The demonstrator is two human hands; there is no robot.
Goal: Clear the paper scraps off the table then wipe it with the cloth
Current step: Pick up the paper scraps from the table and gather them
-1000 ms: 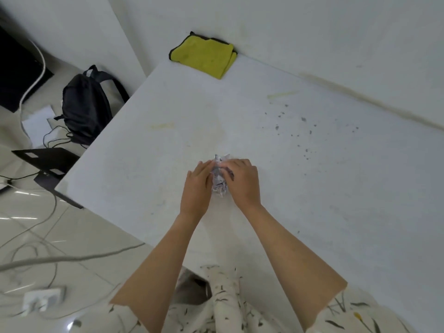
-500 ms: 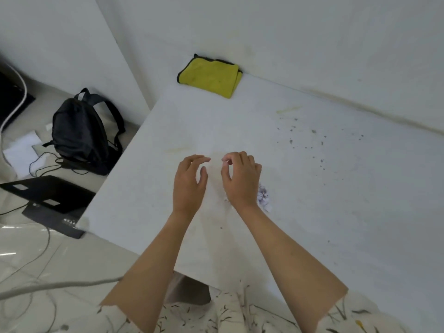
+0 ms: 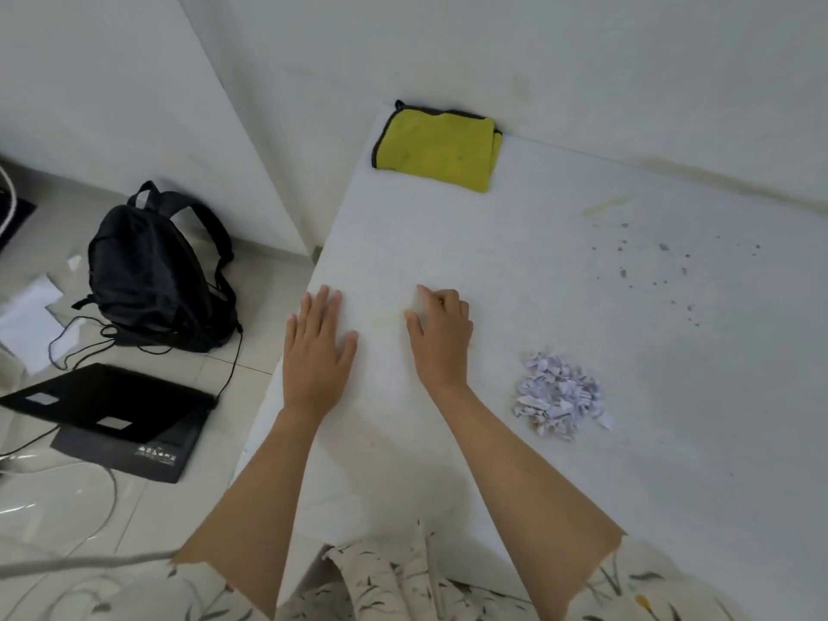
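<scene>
A heap of torn white and lilac paper scraps (image 3: 558,395) lies on the white table (image 3: 605,463), to the right of my right forearm. A folded yellow cloth (image 3: 437,150) with a dark edge lies at the table's far left corner against the wall. My left hand (image 3: 316,347) lies flat with straight fingers near the table's left edge and holds nothing. My right hand (image 3: 441,336) hovers over the table with its fingers curled under and its thumb out; nothing shows in it. Both hands are well short of the cloth.
Dark specks and a yellowish smear (image 3: 609,203) mark the table's far right part. On the tiled floor to the left stand a black backpack (image 3: 150,275), a black flat device (image 3: 114,414), white papers (image 3: 31,320) and loose cables. The table's left edge is beside my left hand.
Both hands let go of the scrap heap, which now lies to the right of them. They have moved left and forward toward the cloth, and my left hand has flattened.
</scene>
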